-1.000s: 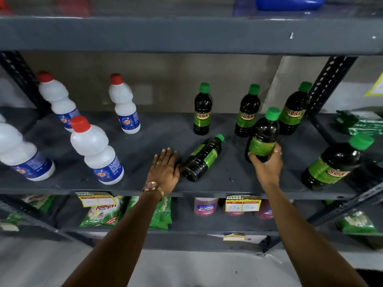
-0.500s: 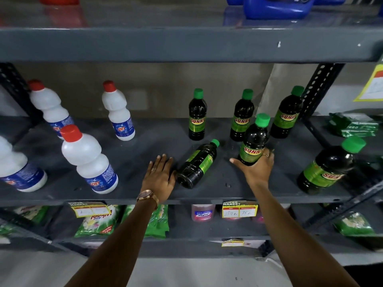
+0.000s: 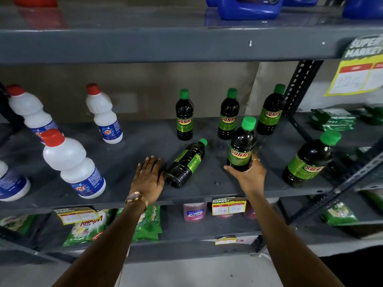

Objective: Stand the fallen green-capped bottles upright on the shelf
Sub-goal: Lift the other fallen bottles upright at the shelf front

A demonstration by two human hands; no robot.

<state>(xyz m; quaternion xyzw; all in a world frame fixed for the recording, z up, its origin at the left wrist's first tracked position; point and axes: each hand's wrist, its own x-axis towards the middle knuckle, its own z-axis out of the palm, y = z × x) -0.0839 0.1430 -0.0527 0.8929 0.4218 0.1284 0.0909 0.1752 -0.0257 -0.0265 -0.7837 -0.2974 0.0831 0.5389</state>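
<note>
One dark green-capped bottle [image 3: 186,164] lies on its side on the grey shelf [image 3: 124,162], cap pointing to the back right. My left hand [image 3: 148,179] rests flat on the shelf, fingers apart, touching the lying bottle's base. My right hand [image 3: 247,175] grips the lower part of another green-capped bottle [image 3: 241,148], which stands nearly upright on the shelf. Three more green-capped bottles stand upright at the back [image 3: 184,117] [image 3: 228,116] [image 3: 270,111]. A further one [image 3: 308,160] stands at the right front.
White red-capped bottles [image 3: 72,164] [image 3: 103,114] [image 3: 29,108] stand on the shelf's left half. A perforated upright post [image 3: 298,88] borders the right side. Blue jugs [image 3: 248,7] sit on the shelf above. Green packets [image 3: 91,228] and price tags [image 3: 229,207] are below.
My right hand has brought its bottle from tilted in the air down onto the shelf, nearly upright. The left hand and the lying bottle have stayed in place.
</note>
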